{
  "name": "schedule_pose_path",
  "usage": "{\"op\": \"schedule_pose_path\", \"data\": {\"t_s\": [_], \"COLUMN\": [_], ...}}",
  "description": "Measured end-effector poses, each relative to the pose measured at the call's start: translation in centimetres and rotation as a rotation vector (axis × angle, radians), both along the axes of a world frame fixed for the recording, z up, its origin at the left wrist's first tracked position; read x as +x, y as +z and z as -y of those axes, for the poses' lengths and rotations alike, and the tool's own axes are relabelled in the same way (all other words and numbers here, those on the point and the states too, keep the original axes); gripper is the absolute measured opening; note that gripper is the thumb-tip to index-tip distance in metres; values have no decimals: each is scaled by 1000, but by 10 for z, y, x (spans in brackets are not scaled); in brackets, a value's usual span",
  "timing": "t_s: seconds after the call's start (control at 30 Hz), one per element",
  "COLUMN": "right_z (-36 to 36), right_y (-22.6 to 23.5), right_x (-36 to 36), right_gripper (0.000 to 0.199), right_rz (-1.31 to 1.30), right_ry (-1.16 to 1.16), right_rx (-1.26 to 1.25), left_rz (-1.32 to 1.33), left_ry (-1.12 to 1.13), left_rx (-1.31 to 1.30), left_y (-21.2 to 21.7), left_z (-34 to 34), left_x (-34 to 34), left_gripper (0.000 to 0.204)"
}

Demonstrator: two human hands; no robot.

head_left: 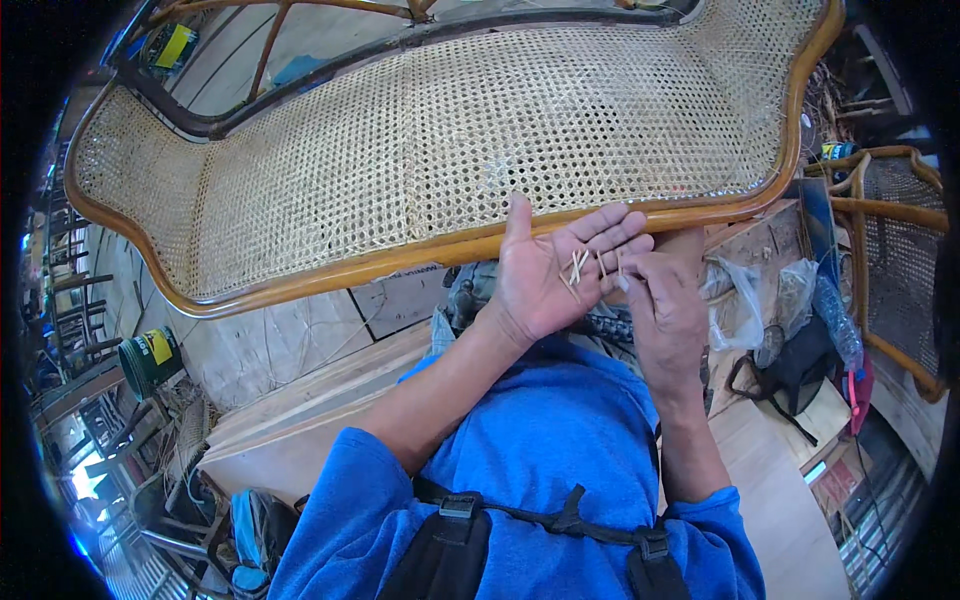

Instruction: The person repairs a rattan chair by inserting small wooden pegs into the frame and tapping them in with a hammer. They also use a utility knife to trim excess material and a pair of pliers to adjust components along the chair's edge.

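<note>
Pale sticks; tan lattice cane; blue shirt.

We hold our left hand palm up, short pale sticks lying across it. Our right hand curls beside its fingers. Beyond stretches a woven-cane panel in a curved wooden frame.

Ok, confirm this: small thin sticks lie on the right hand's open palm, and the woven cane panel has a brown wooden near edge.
Wrong side: the head view shows the small thin sticks lying on the left hand, palm open. The woven cane panel does have a brown wooden near edge.
</note>
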State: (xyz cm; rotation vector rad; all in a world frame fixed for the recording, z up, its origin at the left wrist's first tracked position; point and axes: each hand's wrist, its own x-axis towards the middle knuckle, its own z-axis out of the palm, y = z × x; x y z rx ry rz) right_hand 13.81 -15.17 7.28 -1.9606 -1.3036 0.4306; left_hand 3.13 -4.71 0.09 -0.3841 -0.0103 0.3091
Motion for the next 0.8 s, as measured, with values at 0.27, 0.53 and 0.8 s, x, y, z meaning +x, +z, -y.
{"op": "schedule_pose_path", "data": {"t_s": [0.27,0.53,0.8], "right_z": [-14,-16,-11], "right_y": [-5,-16,-16], "right_x": [-6,1,4], "right_gripper": [24,16,13], "right_rz": [334,273,-316], "right_ry": [199,278,25], "right_rx": [-16,82,17], "left_rz": [-178,-126,-338], "left_ry": [-69,-105,-189], "left_rx": [137,81,211], "left_y": [11,-3,-2], "left_z": [6,9,8], "left_x": [4,0,3], "left_gripper": [109,104,85]}}
